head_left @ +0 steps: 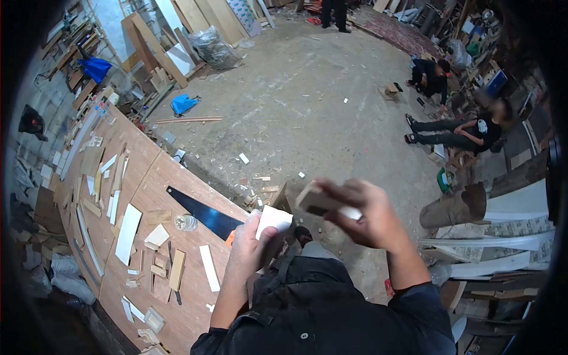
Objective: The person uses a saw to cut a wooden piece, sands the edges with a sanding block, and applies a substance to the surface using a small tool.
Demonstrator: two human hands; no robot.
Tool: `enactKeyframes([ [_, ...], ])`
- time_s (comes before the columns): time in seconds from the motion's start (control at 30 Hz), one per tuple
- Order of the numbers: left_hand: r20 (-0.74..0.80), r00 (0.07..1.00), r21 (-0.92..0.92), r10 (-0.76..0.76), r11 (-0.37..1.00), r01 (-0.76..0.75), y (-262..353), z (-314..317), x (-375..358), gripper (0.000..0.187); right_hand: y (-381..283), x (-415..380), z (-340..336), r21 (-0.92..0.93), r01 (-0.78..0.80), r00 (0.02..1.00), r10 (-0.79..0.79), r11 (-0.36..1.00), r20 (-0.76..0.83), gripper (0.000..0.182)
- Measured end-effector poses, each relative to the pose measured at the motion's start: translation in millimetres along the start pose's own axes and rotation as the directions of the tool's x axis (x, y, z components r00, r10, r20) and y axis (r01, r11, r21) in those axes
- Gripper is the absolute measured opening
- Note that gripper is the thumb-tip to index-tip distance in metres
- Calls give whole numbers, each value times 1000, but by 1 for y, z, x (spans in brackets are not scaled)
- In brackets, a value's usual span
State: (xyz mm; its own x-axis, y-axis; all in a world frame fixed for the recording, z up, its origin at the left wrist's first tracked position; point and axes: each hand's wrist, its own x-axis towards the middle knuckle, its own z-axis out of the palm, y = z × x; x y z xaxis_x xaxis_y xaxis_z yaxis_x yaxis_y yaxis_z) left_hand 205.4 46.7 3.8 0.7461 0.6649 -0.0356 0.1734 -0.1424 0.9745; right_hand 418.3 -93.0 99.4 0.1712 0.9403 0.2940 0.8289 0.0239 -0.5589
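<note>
My left hand (247,242) is closed around a small white block (276,219), holding it up in front of my body near the table edge. Off to the right, my right hand (370,216) is raised and blurred by motion. Its fingers are wrapped round a flat, tan-edged block with a dark face (310,200), whose exact kind I cannot tell. A gap separates the two held pieces. Just left of my left hand, a handsaw (204,214) with a dark blade and orange handle lies on the wooden table (155,188).
On the table are a glass jar (185,222), a white strip (209,268), a white board (128,234) and several wood offcuts. Scraps and a blue bag (184,105) lie on the floor. Two people sit at the right (467,131), (431,77); another stands at the back (335,13).
</note>
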Motion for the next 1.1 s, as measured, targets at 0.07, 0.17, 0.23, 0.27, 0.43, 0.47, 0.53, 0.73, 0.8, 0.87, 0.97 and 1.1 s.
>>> enactKeyframes([
  [0.07,14,1000,-59,-28,998,29,17,-9,-3,70,-1,3,3,45,-116,992,117,992,-41,58],
  [0.17,-28,999,13,40,999,-40,21,-6,-1,68,-9,8,13,319,-70,987,112,945,-118,58],
  [0.23,22,999,-5,45,999,-45,9,-2,1,68,-7,16,24,157,134,975,-102,978,-195,60],
  [0.27,67,998,46,-3,999,0,7,1,1,68,-10,19,26,111,165,979,-148,980,-143,61],
  [0.43,44,998,-157,-33,987,40,7,14,0,63,-18,44,35,38,236,970,-233,971,-65,56],
  [0.47,2,998,-93,64,994,-63,2,11,2,59,-19,45,34,40,247,967,-244,968,-78,57],
  [0.53,-45,993,-31,104,994,-106,9,-1,3,59,-8,37,32,44,284,956,-280,958,-91,58],
  [0.73,78,997,107,25,994,-33,-3,9,7,64,-7,42,35,13,307,949,-305,952,-81,61],
  [0.8,92,996,95,8,995,-17,-5,6,7,64,-7,40,32,61,291,954,-285,955,-90,63],
  [0.87,88,996,79,-12,997,5,5,3,6,64,-5,33,26,13,290,956,-290,957,-39,63],
  [0.97,166,952,-52,-257,962,269,21,10,7,59,-7,38,28,23,265,961,-262,964,-87,62],
  [1.1,237,971,117,28,991,-57,-10,14,14,43,0,39,33,50,270,960,-265,961,-90,63],
])
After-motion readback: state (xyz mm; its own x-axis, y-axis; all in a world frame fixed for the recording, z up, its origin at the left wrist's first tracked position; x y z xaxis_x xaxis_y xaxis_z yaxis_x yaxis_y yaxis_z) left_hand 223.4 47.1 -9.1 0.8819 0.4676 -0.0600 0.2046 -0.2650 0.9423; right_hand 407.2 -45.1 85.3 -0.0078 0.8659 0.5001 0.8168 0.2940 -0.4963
